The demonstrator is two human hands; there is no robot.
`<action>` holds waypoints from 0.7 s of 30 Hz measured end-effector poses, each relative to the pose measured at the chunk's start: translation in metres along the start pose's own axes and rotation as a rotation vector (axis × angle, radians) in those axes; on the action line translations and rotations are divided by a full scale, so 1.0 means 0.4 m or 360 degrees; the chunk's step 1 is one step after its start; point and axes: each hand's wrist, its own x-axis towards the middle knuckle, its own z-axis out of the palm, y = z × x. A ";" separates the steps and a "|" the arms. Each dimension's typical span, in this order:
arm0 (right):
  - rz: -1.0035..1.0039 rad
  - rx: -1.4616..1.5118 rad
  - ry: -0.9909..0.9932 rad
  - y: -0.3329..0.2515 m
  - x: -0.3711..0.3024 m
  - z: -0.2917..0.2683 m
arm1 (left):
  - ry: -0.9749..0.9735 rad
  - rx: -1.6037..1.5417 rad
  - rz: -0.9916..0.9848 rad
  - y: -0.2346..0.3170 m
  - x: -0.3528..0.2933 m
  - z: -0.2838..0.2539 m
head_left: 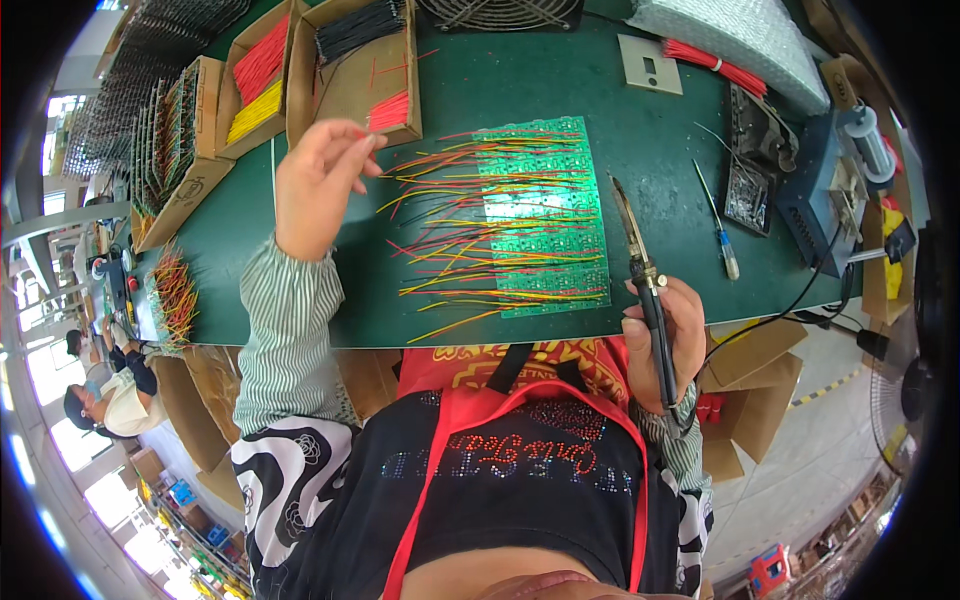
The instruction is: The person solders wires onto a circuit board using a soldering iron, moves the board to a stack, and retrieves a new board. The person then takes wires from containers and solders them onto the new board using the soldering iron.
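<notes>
My right hand [668, 338] grips a soldering iron [655, 335] by its black handle. The iron's dark metal tip points up and away, just right of a green circuit board panel [545, 215] and apart from it. Rows of red, yellow and dark wires [440, 220] lie across the panel, their loose ends sticking out to the left. My left hand [325, 180] is raised left of the panel's far corner, with thumb and fingers drawn together. A red wire's end comes close to those fingertips, but I cannot tell whether they hold it.
Cardboard boxes [412, 130] of red, yellow and black wires stand far left, beside a box of upright boards [200, 150]. A wired bundle [175, 295] lies at the left edge. Rightward are a screwdriver [727, 250], a black tray [750, 195] and a blue soldering station [812, 200].
</notes>
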 end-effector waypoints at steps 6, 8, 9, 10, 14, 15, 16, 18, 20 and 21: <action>-0.0072 0.0011 0.0030 -0.018 0.007 -0.010 | 0.0131 -0.0165 -0.0121 -0.116 -0.078 0.014; 0.0010 0.0105 0.0042 -0.019 0.001 -0.018 | 0.0140 -0.0253 -0.0160 -0.144 -0.080 0.021; 0.0011 0.0107 0.0043 -0.020 -0.002 -0.020 | 0.0140 -0.0251 -0.0161 -0.144 -0.080 0.022; 0.0031 0.0150 0.0061 -0.023 -0.004 -0.022 | 0.0137 -0.0228 -0.0171 -0.141 -0.080 0.021; 0.0111 0.0270 0.0065 -0.038 -0.010 -0.039 | 0.0200 -0.0128 -0.0273 -0.122 -0.080 0.009; 0.0111 0.0270 0.0069 -0.040 -0.009 -0.042 | 0.0197 -0.0127 -0.0270 -0.113 -0.080 0.002; 0.0107 0.0276 0.0101 -0.045 -0.008 -0.047 | 0.0309 0.0028 -0.0130 -0.099 -0.081 -0.009; 0.0157 0.0299 0.0145 -0.053 -0.006 -0.058 | 0.0465 0.0120 0.0109 -0.048 -0.087 -0.012; 0.0210 0.0303 0.0153 -0.055 -0.012 -0.074 | 0.0387 0.0323 0.0287 0.005 -0.093 0.007; 0.0264 0.0303 0.0163 -0.058 -0.013 -0.086 | 0.0303 0.0523 0.0465 0.038 -0.097 0.022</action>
